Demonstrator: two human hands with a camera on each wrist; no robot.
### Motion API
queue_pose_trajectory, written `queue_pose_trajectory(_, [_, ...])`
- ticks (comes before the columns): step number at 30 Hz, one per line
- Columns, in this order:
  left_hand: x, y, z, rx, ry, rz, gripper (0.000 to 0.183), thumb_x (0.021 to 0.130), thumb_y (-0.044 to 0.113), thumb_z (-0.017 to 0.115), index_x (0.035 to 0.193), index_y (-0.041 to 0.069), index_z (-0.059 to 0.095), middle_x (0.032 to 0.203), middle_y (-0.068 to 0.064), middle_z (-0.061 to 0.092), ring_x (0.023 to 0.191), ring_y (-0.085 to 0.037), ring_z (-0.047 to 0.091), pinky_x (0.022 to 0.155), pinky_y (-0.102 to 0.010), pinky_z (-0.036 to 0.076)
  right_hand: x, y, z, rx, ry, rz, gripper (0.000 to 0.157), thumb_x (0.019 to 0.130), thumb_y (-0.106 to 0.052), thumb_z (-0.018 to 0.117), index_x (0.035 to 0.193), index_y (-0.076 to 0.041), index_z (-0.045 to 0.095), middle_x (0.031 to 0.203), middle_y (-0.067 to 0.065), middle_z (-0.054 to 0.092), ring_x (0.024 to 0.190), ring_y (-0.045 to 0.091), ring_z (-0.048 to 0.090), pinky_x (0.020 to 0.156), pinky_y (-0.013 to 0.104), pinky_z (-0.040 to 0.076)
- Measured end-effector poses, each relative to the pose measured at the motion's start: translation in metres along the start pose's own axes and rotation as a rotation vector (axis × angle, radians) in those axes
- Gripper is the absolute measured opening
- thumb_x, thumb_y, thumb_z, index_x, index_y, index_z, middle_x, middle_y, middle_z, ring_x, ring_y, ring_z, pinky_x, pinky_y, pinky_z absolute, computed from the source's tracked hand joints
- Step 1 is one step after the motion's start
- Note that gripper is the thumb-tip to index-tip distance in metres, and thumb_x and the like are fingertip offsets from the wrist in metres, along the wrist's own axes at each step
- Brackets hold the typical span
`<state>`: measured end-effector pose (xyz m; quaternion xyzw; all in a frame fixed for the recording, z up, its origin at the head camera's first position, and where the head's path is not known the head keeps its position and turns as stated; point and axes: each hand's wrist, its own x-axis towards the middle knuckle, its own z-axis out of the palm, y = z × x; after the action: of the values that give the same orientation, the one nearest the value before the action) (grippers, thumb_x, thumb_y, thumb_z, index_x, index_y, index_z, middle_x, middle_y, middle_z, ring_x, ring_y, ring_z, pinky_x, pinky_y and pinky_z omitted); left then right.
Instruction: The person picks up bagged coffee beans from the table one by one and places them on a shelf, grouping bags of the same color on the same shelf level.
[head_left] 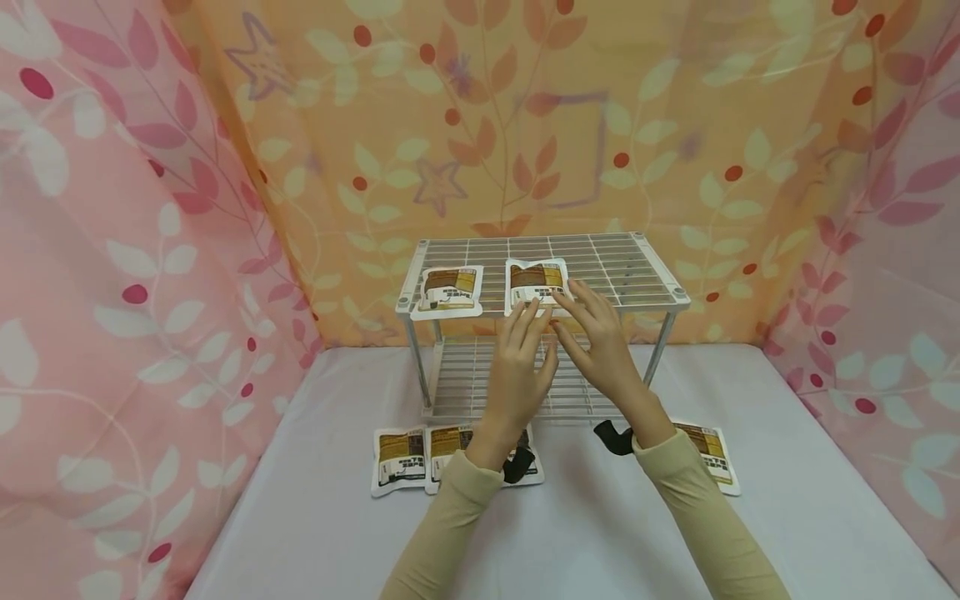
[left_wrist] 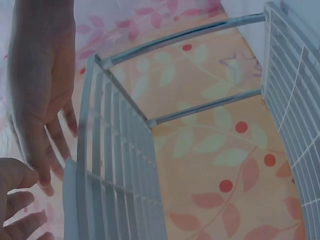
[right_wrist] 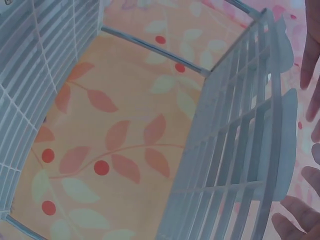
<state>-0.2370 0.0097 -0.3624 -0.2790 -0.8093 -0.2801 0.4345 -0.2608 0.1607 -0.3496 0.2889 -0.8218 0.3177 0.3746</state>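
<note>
Both hands reach over the front edge of a white wire shelf, bare and with fingers extended. The fingertips of my left hand overlap the lower edge of a flat brown-and-white pouch lying on the top tier. My right hand has its fingertips at that pouch's lower right corner. To the left on the same tier lies a similar pouch. From below, the right wrist view shows the pouch's pale underside against the wires, with right-hand fingers beside it.
More pouches lie on the white-covered table in front of the shelf, some partly hidden by my left forearm. Another pouch shows behind my right sleeve. A lower wire tier sits near the table. Patterned curtains enclose the back and sides.
</note>
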Motion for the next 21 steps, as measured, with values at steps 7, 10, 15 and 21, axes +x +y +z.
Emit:
queue_pose_trajectory(7, [-0.013, 0.01, 0.007, 0.022, -0.001, 0.045, 0.05, 0.084, 0.014, 0.065, 0.131, 0.006, 0.05, 0.14, -0.011, 0.045, 0.134, -0.028, 0.033, 0.11, -0.048, 0.027, -0.012, 0.002, -0.002, 0.027, 0.032, -0.015, 0.041, 0.089, -0.015, 0.061, 0.129, -0.01, 0.055, 0.141, 0.017, 0.041, 0.134, 0.037, 0.031, 0.108, 0.063, 0.013])
queue_pose_trajectory(10, [-0.019, 0.012, 0.011, 0.012, -0.006, 0.06, 0.054, 0.083, 0.014, 0.065, 0.134, 0.006, 0.048, 0.141, -0.01, 0.044, 0.136, -0.027, 0.031, 0.109, -0.051, 0.027, -0.018, 0.003, -0.002, 0.036, 0.046, -0.015, 0.039, 0.091, -0.018, 0.058, 0.129, -0.009, 0.055, 0.141, 0.017, 0.042, 0.134, 0.037, 0.031, 0.108, 0.063, 0.011])
queue_pose_trajectory(15, [-0.029, 0.015, 0.016, -0.033, -0.022, 0.08, 0.058, 0.081, 0.012, 0.068, 0.135, 0.007, 0.047, 0.142, -0.011, 0.042, 0.136, -0.028, 0.03, 0.11, -0.05, 0.026, -0.03, 0.007, -0.001, 0.035, 0.063, -0.024, 0.038, 0.094, -0.025, 0.053, 0.128, -0.008, 0.054, 0.14, 0.018, 0.042, 0.133, 0.039, 0.031, 0.108, 0.065, 0.01])
queue_pose_trajectory(21, [-0.041, 0.018, 0.024, -0.078, -0.057, 0.07, 0.058, 0.081, 0.012, 0.067, 0.135, 0.008, 0.046, 0.144, -0.01, 0.04, 0.136, -0.027, 0.03, 0.111, -0.046, 0.026, -0.041, 0.009, -0.003, 0.024, 0.064, -0.023, 0.041, 0.094, -0.025, 0.053, 0.131, -0.007, 0.052, 0.141, 0.018, 0.041, 0.132, 0.039, 0.032, 0.11, 0.06, 0.009])
